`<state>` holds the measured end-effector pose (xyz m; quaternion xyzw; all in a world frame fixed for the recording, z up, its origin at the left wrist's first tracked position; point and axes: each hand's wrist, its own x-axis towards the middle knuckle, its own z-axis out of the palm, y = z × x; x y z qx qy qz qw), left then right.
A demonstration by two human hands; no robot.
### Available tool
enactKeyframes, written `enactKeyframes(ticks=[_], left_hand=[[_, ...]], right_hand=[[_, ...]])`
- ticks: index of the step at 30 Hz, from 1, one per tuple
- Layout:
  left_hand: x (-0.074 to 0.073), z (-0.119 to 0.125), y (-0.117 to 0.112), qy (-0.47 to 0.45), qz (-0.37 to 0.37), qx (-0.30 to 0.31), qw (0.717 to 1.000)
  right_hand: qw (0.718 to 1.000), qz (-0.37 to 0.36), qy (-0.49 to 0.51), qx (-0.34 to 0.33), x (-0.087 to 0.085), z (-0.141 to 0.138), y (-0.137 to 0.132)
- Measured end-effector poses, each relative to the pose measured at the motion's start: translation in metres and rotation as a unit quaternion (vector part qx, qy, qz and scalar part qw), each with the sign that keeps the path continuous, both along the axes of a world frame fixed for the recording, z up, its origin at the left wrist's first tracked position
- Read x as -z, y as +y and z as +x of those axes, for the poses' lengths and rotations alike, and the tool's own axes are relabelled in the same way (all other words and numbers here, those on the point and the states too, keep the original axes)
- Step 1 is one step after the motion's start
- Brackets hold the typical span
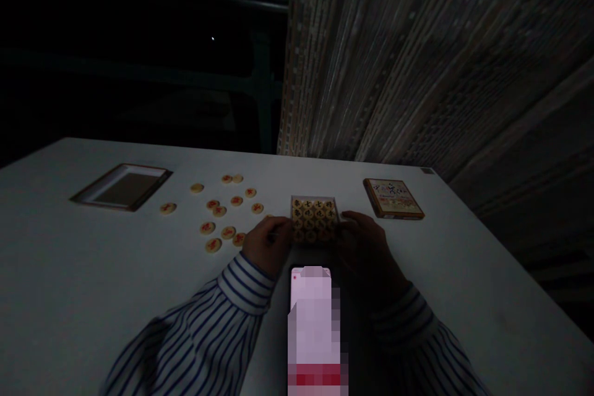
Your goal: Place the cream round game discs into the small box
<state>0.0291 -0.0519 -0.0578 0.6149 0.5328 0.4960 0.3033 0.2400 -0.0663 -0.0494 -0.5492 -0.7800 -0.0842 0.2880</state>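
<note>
A small box (314, 198) of Chinese chess pieces lies on the white table straight ahead. Rows of round pieces (307, 213) with dark characters fill it. My left hand (268, 244) is closed at the box's left side, fingers curled against it. On the other side my right hand (366, 247) grips the right edge, its fingers partly in shadow. To the left of the box are scattered several loose Chinese chess pieces (236, 201) with red characters, a few of them close to my left hand. Some pieces overlap.
At the far left of the table (139, 297) stands an open shallow tray (116, 207). A box lid with printed characters (393, 199) lies at the right. A lit phone (310, 322) is in front of me between my forearms. Behind the table hangs a patterned curtain (334, 74).
</note>
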Motion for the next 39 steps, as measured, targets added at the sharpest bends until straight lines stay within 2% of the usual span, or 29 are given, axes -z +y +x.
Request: enactKeyframes(ticks=[12,20,31,35,39], left_hand=[[0.000,0.000,0.000,0.016,0.005,-0.008,1.000],[-0.001,0.000,0.000,0.021,0.010,-0.004,1.000],[-0.002,0.000,-0.001,0.029,0.022,-0.008,0.999],[-0.001,-0.002,-0.001,0.080,0.051,0.020,0.995],[-0.002,-0.001,-0.007,0.158,0.101,0.079,0.979]], right_hand=[[1.000,-0.008,-0.004,0.016,0.007,0.002,0.004],[1.000,-0.021,0.001,0.005,0.003,0.002,0.002],[0.999,0.009,0.041,-0.027,-0.003,0.005,0.003],[0.994,0.033,0.093,-0.036,-0.008,0.005,0.003],[0.993,0.036,0.109,0.007,-0.012,0.003,-0.001]])
